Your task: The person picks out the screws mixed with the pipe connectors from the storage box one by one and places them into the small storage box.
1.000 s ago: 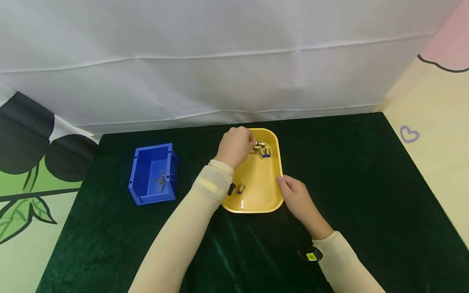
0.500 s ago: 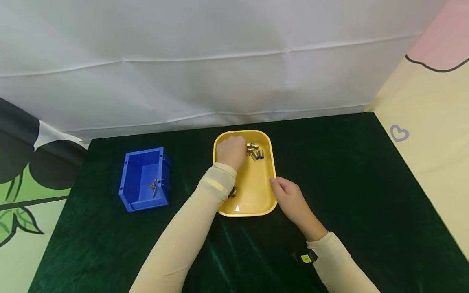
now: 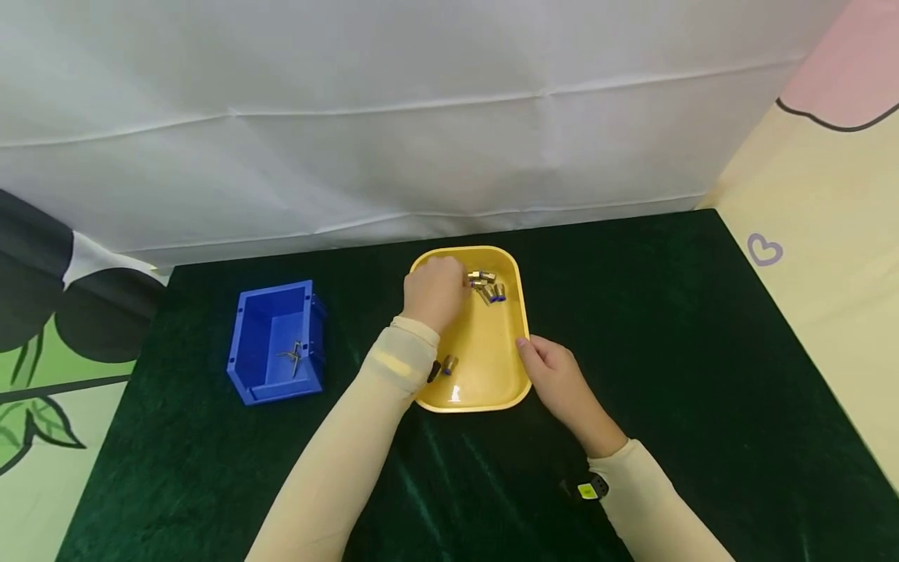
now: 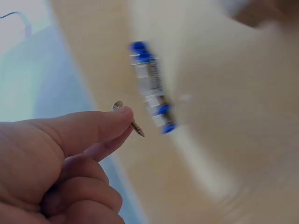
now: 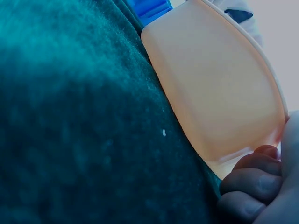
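Observation:
In the left wrist view, my left hand [image 4: 74,149] pinches a small metal screw [image 4: 138,129] between thumb and forefinger, its pointed end sticking out past the fingertips. In the head view that hand [image 3: 435,293] is over the far left part of a yellow tray [image 3: 485,375]. Beside it, several brass fittings with blue ends [image 3: 489,293] lie in a cluster; another fitting [image 3: 450,364] sits near the tray's front left. My right hand [image 3: 559,380] grips the tray's right rim, thumb on top, with its fingers [image 5: 254,182] curled against the outside wall in the right wrist view.
A blue bin [image 3: 246,343] stands on the table to the left of the tray, with a few thin metal pieces [image 3: 295,356] inside. Dark green cloth [image 3: 667,351] covers the table. A white curtain [image 3: 393,156] hangs behind the far edge.
The head view has shifted slightly. My left hand dipped nearer over the tray, then drew back up and left, uncovering the front fitting again. My right hand keeps its grip on the rim.

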Demonstrator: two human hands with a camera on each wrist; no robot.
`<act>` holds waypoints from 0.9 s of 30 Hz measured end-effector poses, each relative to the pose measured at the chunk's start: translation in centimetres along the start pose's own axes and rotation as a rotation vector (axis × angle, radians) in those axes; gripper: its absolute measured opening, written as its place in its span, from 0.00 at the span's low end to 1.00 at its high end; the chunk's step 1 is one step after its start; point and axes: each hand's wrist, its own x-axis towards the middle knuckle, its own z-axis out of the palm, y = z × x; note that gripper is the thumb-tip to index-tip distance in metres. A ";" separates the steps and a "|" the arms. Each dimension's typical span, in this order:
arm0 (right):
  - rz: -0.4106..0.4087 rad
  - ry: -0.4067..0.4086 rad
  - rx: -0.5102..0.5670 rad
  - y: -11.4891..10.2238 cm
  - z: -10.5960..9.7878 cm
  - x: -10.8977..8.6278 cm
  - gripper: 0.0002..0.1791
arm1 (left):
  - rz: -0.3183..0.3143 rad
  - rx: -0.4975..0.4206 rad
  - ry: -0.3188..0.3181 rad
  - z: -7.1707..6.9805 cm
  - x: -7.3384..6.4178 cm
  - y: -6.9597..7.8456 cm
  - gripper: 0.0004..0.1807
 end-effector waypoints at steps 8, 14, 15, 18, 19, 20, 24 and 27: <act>-0.016 0.021 -0.040 0.1 -0.5 0.3 0.25 | -0.030 -0.120 0.081 -4.5 -2.7 -0.7 0.09; -0.007 0.035 -0.058 0.3 -0.9 0.5 0.25 | -0.111 -0.179 0.153 -6.8 -4.6 -3.0 0.10; -0.006 0.037 -0.063 0.4 -1.0 0.5 0.25 | -0.127 -0.194 0.164 -7.0 -4.9 -3.6 0.10; -0.004 0.044 -0.070 0.4 -1.1 0.5 0.25 | -0.174 -0.224 0.190 -7.7 -6.1 -5.5 0.10; -0.004 0.044 -0.069 0.4 -1.1 0.5 0.25 | -0.189 -0.228 0.200 -7.9 -6.5 -6.2 0.11; -0.003 0.043 -0.069 0.4 -1.2 0.5 0.25 | -0.205 -0.230 0.210 -8.1 -6.9 -7.0 0.11; 0.003 0.042 -0.068 0.4 -1.4 0.4 0.25 | -0.285 -0.220 0.244 -8.7 -8.7 -10.1 0.14; 0.007 0.042 -0.069 0.5 -1.6 0.4 0.26 | -0.355 -0.210 0.242 -8.8 -9.9 -12.3 0.15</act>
